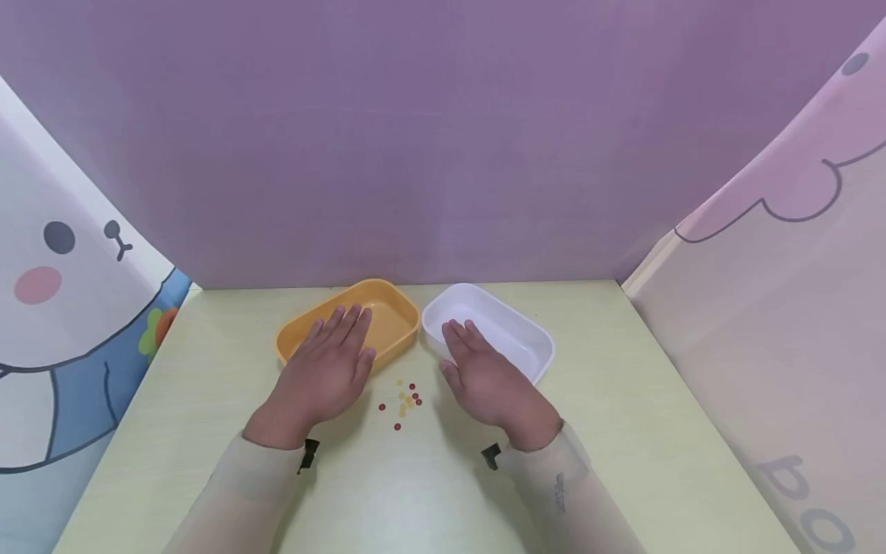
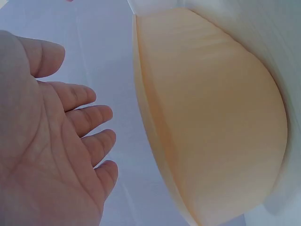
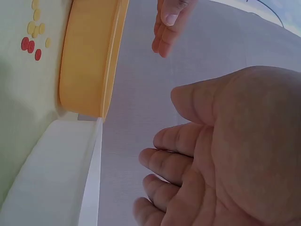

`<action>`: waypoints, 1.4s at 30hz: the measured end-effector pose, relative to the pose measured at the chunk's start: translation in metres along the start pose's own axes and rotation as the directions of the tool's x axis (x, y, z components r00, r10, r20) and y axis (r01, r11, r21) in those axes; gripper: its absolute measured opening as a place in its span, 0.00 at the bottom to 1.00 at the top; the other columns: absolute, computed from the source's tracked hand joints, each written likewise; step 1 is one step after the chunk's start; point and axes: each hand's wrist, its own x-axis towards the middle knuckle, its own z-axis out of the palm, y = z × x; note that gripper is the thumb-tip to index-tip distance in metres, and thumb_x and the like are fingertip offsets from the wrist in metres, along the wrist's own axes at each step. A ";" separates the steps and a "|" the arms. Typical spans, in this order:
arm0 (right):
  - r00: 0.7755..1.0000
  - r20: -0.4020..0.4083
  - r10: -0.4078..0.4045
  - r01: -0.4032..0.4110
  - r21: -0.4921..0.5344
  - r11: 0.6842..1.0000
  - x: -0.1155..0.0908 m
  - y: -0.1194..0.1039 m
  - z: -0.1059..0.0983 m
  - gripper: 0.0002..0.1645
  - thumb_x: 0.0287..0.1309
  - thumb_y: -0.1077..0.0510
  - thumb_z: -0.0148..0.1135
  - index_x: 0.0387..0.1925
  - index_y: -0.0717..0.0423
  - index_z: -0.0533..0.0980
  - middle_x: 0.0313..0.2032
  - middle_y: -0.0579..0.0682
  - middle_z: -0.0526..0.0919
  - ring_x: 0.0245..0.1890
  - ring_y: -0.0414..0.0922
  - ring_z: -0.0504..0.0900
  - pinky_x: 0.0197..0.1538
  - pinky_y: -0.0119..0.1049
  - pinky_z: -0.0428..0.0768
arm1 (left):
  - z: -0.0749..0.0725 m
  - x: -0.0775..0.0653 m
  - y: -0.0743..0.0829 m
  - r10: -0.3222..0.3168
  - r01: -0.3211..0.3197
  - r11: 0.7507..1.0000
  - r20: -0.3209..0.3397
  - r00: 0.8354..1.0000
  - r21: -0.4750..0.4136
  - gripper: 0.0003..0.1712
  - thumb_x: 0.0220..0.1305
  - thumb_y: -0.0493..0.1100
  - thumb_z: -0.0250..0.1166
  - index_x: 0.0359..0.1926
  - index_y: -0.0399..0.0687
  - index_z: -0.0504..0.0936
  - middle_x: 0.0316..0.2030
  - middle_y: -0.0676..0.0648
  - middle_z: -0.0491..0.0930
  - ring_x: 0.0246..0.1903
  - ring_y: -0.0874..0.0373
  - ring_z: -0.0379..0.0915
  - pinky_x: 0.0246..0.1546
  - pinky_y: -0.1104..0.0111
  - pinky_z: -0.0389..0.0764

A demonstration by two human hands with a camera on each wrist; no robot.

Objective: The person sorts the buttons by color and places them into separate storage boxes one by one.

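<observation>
My left hand (image 1: 325, 377) is held over the near left part of an orange tray (image 1: 391, 319), palm down with fingers straight and slightly spread. Over the near left corner of a white tray (image 1: 515, 335), my right hand (image 1: 487, 385) hovers likewise, fingers extended. Both palms hold nothing, as the wrist views show. Between the hands and in front of the trays lie small round red buttons (image 1: 398, 426) and yellow buttons (image 1: 403, 414), several of each, loosely grouped on the table. In the right wrist view, the red buttons (image 3: 38, 54) sit beside the yellow buttons (image 3: 36, 15).
The two trays stand close side by side near the back of the pale table (image 1: 388, 500). A purple wall (image 1: 443, 154) rises behind it. Printed cloth panels flank both sides, a cartoon animal (image 1: 41, 323) on the left one.
</observation>
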 end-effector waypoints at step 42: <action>0.984 -0.165 -0.065 0.084 0.109 0.991 0.004 0.004 0.009 0.34 0.83 0.49 0.61 0.81 0.57 0.72 0.77 0.55 0.79 0.80 0.53 0.76 0.83 0.52 0.75 | -0.011 -0.004 -0.015 0.007 -0.033 0.996 -0.290 0.957 -0.086 0.32 0.83 0.53 0.59 0.79 0.43 0.76 0.73 0.37 0.80 0.71 0.37 0.80 0.52 0.41 0.91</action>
